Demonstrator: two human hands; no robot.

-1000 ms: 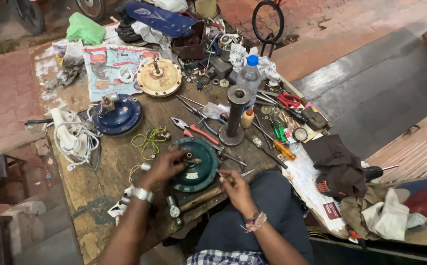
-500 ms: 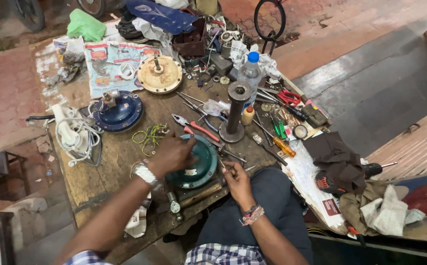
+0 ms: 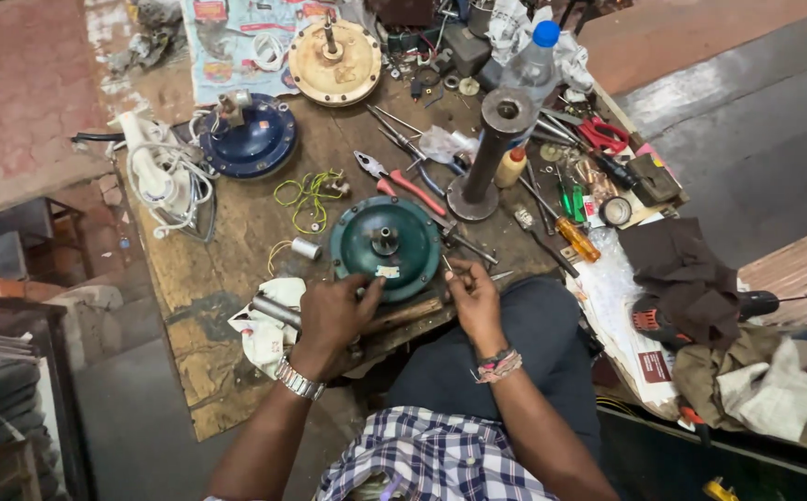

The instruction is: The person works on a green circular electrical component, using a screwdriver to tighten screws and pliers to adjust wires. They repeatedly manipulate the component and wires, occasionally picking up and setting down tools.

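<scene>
Bench [image 3: 236, 269], near edge: green motor housing [image 3: 387, 247] lies flat, round, shaft stub pointing straight up at the camera, so no long axis in plan.

Left hand [image 3: 334, 311] sits at the housing's near-left rim, housing up and to the right of it. Fingers [image 3: 366, 289] spread and pressed on the rim near a small pale label, palm down on the bench edge. Splayed, bracing rather than wrapped round anything.

Right hand [image 3: 471, 295] is just off the housing's near-right rim, housing to its left and slightly beyond. Fingertips pinched together on a small thin metal piece [image 3: 447, 264], a pin or screw, too small to tell which. It stands roughly along the near-far line, tip toward the rim.

Both hands flank the housing. Left is in contact; right is just beside it, touching or not I can't tell.

Around: metal rod [image 3: 274, 309] on a white rag [image 3: 264, 334] just left of the left hand. Red-handled pliers [image 3: 402, 184] beyond the housing. Upright steel pipe stand [image 3: 487, 153] beyond the right hand. Blue housing [image 3: 250, 139] and cream housing [image 3: 336, 60] far side, well apart.
</scene>
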